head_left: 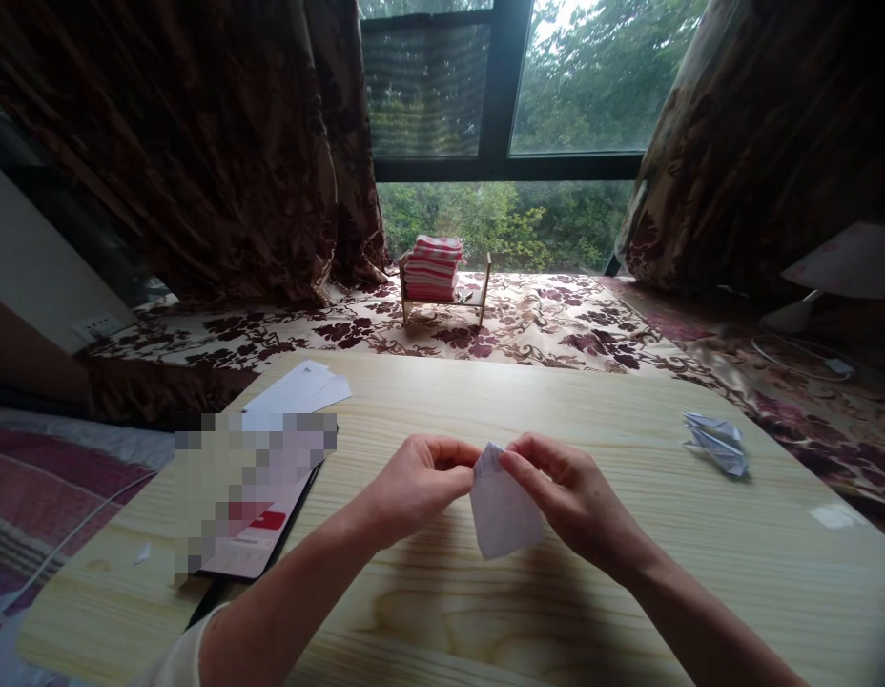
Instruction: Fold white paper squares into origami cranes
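Observation:
A small sheet of white paper (505, 515), with a peak at its top, is held up above the wooden table (428, 630). My left hand (421, 482) pinches its upper left edge between thumb and fingers. On the upper right edge my right hand (557, 477) has its thumb across the front of the paper, fingers behind. Faint marks show near the peak. To the right lies a folded paper piece (715, 445) with pointed ends, apart from both hands.
Loose white paper sheets (296, 393) lie at the table's back left. Near my left forearm is a tablet (260, 534), partly blurred out. Beyond the table, a small wooden rack (483, 286) bears folded pink-and-white cloths (433, 272). A lamp (847, 262) stands far right.

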{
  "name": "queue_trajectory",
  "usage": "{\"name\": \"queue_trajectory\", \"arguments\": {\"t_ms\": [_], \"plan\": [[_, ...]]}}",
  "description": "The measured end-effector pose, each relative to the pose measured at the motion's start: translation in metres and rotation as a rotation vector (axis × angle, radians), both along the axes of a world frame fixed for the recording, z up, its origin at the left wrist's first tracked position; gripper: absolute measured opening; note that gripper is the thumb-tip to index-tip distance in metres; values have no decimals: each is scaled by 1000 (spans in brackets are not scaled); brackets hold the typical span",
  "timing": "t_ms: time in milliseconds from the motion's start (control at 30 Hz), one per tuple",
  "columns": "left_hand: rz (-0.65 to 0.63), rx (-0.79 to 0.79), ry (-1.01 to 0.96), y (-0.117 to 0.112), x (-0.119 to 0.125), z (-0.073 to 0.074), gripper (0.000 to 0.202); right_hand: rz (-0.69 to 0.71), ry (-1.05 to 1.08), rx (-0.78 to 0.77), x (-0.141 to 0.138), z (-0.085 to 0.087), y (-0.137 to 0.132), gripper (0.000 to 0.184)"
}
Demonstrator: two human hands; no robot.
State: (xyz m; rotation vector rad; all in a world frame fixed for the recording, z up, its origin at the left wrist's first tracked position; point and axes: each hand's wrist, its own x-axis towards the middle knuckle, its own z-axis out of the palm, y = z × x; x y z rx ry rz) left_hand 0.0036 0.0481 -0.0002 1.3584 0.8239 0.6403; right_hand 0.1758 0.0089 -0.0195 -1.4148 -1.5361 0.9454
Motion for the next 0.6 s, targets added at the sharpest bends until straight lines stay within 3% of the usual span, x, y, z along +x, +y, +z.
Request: {"name": "queue_trajectory", "arguments": {"t_ms": [233,467,600], "plan": [[104,103,93,-1,-1,-3,16,21,120,-32,2,-3,1,34],[186,570,332,-8,1,-5,19,46,-10,38,2,-7,3,25],[135,540,307,-11,-1,-9,17,33,-96,103,2,-6,0,25]]}}
